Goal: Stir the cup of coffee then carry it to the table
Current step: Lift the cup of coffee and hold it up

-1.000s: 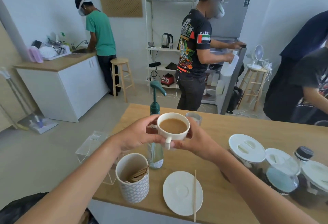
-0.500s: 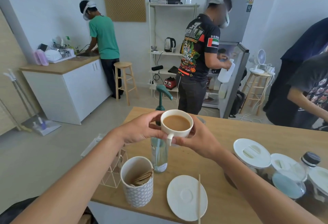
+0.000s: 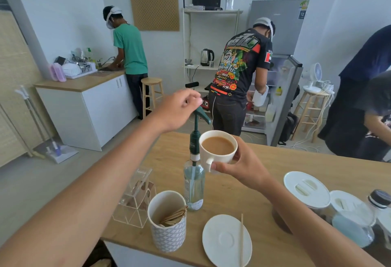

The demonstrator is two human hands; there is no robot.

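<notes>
A white cup of milky coffee [image 3: 218,147] is held in the air above the wooden counter [image 3: 264,173], level and upright. My right hand [image 3: 243,169] grips it from the right side and underneath, near the handle. My left hand [image 3: 177,110] is off the cup, raised up and to the left, fingers loosely curled with nothing in them, just above the green pump head of a syrup bottle [image 3: 194,182]. A white saucer [image 3: 226,240] with a wooden stir stick [image 3: 241,239] across it lies on the counter in front of me.
A patterned cup of wooden sticks [image 3: 168,222] and a clear acrylic stand [image 3: 135,201] sit at the counter's left. White-lidded jars [image 3: 306,189] crowd the right. A person in a black shirt [image 3: 239,80] stands at the open fridge; another works at the sink [image 3: 129,55]; a third is at far right.
My left hand has let go of the cup and risen up to the left. The cup now rests in my right hand alone. The view has shifted upward.
</notes>
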